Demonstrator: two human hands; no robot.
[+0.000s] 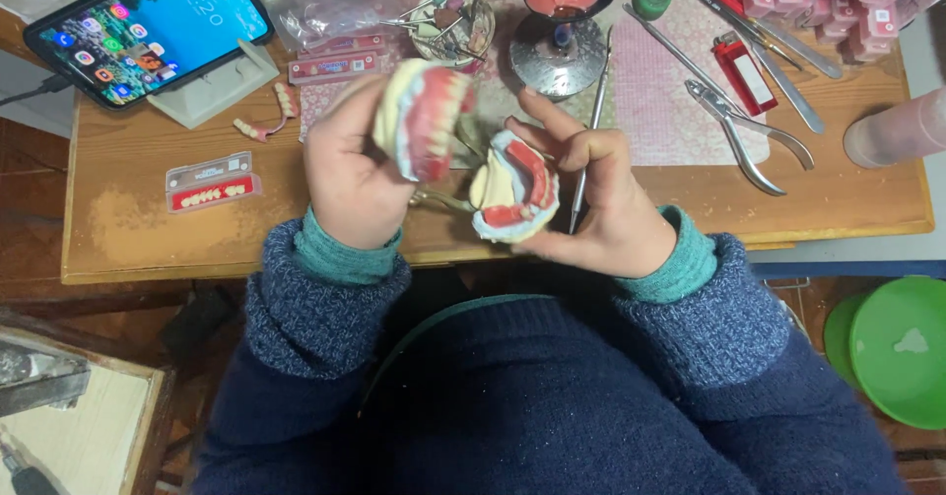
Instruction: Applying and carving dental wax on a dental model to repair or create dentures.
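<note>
My left hand grips a plaster dental cast with pink wax gums and white teeth, tilted up on its edge. My right hand cradles a second cast, pale plaster with a red wax arch, and also pinches a thin metal instrument that points up toward the back of the bench. A brass-coloured hinge shows between the two casts, which are held apart just above the front edge of the wooden bench.
A phone leans on a white stand at back left. A strip of artificial teeth lies on the bench. Pliers, long metal tools, a red lighter, a metal burner stand with a pink bowl lie behind. Green bowls sit low right.
</note>
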